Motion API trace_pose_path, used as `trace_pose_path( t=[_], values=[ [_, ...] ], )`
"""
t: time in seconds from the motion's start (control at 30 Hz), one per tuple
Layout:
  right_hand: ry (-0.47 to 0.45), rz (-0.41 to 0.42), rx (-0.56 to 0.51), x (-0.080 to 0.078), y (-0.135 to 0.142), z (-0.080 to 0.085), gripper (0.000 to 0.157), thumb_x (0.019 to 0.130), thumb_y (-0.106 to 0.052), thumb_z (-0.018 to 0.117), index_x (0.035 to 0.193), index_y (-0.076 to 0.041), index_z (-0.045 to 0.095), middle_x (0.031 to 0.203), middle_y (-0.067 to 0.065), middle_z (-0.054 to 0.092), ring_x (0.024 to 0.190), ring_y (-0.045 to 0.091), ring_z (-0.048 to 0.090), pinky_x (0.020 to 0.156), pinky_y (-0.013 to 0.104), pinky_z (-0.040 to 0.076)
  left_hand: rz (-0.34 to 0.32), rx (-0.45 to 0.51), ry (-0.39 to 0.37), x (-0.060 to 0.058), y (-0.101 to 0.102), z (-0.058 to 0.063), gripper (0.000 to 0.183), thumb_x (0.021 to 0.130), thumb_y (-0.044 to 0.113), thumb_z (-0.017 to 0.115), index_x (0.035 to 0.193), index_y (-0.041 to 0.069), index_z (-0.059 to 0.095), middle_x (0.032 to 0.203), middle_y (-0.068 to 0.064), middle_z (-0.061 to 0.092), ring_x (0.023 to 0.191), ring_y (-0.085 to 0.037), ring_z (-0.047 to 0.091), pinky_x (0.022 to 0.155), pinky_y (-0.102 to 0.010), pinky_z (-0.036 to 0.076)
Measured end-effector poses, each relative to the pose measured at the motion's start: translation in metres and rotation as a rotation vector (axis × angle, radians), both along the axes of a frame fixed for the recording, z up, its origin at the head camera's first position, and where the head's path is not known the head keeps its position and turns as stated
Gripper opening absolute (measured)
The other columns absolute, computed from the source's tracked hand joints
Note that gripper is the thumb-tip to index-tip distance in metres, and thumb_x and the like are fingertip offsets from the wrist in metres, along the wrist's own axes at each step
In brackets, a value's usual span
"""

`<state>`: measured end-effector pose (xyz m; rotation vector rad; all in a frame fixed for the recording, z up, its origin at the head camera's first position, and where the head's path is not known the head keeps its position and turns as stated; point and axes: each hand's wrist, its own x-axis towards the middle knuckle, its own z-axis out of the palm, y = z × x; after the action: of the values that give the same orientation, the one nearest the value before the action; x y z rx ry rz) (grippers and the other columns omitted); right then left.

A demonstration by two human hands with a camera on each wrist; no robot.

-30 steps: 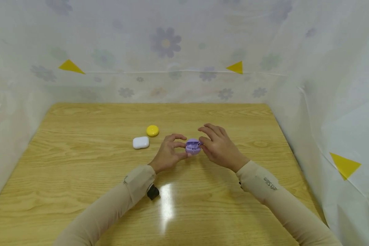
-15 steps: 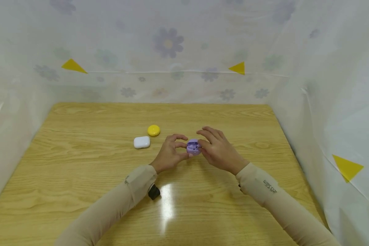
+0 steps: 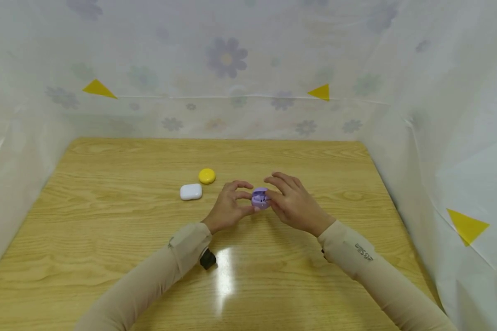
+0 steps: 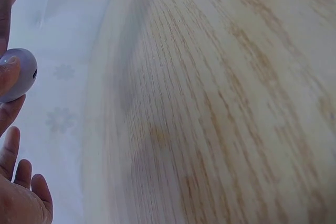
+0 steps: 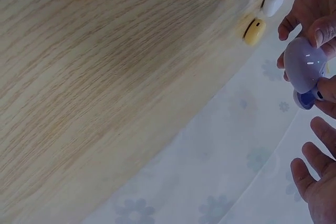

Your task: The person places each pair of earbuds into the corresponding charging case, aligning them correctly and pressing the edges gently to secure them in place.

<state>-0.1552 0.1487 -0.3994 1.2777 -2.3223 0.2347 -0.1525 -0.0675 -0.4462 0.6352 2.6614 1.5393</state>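
Note:
A purple earbud case (image 3: 260, 201) with its lid raised is held off the table in the left hand (image 3: 227, 209), thumb at the near side and fingers behind. The right hand (image 3: 297, 202) pinches a purple earbud (image 5: 317, 94) between thumb and index finger, right at the case's opening. Its other fingers stay spread above. Dark spots show inside the case in the head view; the fingers hide much of the earbud. Seen from the right wrist, the rounded case bottom faces the camera, with the lid (image 5: 303, 100) hanging below it.
On the wooden table (image 3: 128, 193), left of the hands, lie a white earbud case (image 3: 191, 192) and a round yellow case (image 3: 207, 176), both with lids down. A flowered white sheet (image 3: 265, 59) with yellow triangles (image 3: 320, 92) surrounds the table.
The right thumb and index finger have moved slightly left and down, bringing the earbud from beside the case's rim into its opening. The left hand keeps its grip on the case.

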Motion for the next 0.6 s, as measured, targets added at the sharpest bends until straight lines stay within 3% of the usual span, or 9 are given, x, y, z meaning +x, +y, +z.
trace_pose_path(
  t=[0.6],
  values=[
    [-0.017, -0.014, 0.055, -0.0004, -0.0014, -0.0009, 0.018, 0.082, -0.012, 0.074, 0.099, -0.012, 0.068, 0.123, 0.012, 0.06, 0.119, 0.035, 0.054, 0.091, 0.051, 0.05, 0.004, 0.016, -0.031, 0.0011, -0.0007, -0.0001, 0.022, 0.077, 0.019, 0.079, 0.094, 0.005, 0.076, 0.125, -0.007, 0.057, 0.128, -0.03, 0.042, 0.11, -0.053, 0.03]
  ],
)
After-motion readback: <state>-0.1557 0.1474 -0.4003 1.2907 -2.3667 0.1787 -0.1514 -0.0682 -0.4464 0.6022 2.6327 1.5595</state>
